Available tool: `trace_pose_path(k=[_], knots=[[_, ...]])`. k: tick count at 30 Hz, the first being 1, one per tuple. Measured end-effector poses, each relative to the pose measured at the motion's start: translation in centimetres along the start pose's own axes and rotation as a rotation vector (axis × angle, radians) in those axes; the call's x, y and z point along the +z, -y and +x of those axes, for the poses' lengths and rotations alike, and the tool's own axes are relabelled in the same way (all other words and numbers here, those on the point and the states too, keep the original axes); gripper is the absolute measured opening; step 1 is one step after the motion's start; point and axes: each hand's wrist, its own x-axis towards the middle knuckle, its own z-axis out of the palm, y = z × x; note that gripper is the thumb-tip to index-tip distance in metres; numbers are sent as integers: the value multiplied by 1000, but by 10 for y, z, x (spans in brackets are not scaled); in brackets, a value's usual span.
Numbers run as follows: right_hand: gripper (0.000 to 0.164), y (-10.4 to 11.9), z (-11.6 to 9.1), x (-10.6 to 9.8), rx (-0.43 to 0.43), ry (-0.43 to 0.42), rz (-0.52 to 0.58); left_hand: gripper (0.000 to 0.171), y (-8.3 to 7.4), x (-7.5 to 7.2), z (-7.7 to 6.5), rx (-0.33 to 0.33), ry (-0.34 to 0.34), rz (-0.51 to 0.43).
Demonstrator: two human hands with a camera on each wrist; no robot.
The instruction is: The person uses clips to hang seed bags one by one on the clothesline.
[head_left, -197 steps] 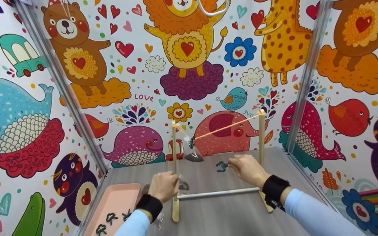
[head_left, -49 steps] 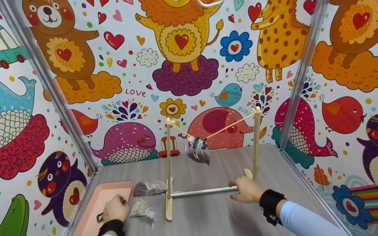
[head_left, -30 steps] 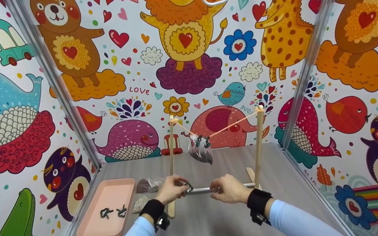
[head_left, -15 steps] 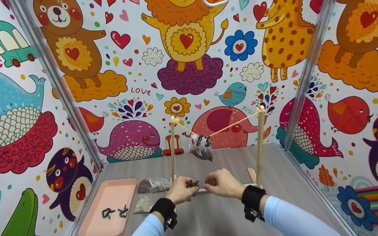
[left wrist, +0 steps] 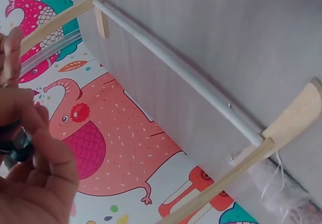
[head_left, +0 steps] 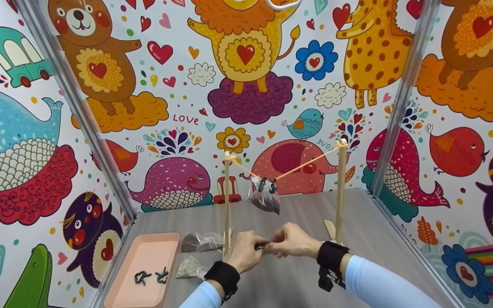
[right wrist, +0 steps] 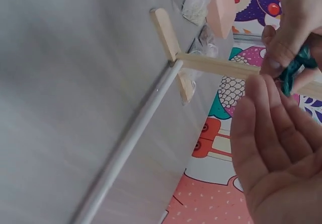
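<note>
A dark green plastic clip (right wrist: 297, 69) sits between my two hands above the middle of the rack. My left hand (head_left: 243, 251) holds it in curled fingers; part of it shows in the left wrist view. From the right, the thumb and forefinger of my right hand (head_left: 293, 241) pinch the clip's near end, the other fingers fairly straight. Beyond them, small clear bags with dark contents (head_left: 265, 201) hang by green clips from an orange string (head_left: 306, 164), which sags between two wooden posts. More green clips (head_left: 142, 277) lie in the pink tray (head_left: 120, 295).
A wooden post (head_left: 227, 196) stands close to my left hand, another post (head_left: 340, 194) beyond my right. A white rod (left wrist: 176, 68) joins their bases. Left of the rack lie a bag of brown contents (head_left: 190, 243) and a bag of pale grains (head_left: 188, 267). Patterned walls enclose the grey table.
My left hand has brought a clip from the tray to the middle, and my right hand has moved left to meet it. Since the oldest frame, another bag has been hung on the string.
</note>
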Motion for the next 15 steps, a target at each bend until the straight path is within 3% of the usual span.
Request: trace_pose_path(k=[4,7,11,15], knots=[[16,-4,-3,-7,-35,34,-42,18,10,-7,-3,-4,28,-19],[14,-12,-7,-12,-53,17,-96,15,28,-16,-10,-56,39,-28],[12,-27,-15,-22,-69,-45,-163,8,62,-27,-27,-180,2,18],[14,-44,-25,-32,-83,-148,-294,5,98,-33,-50,-388,-28,131]])
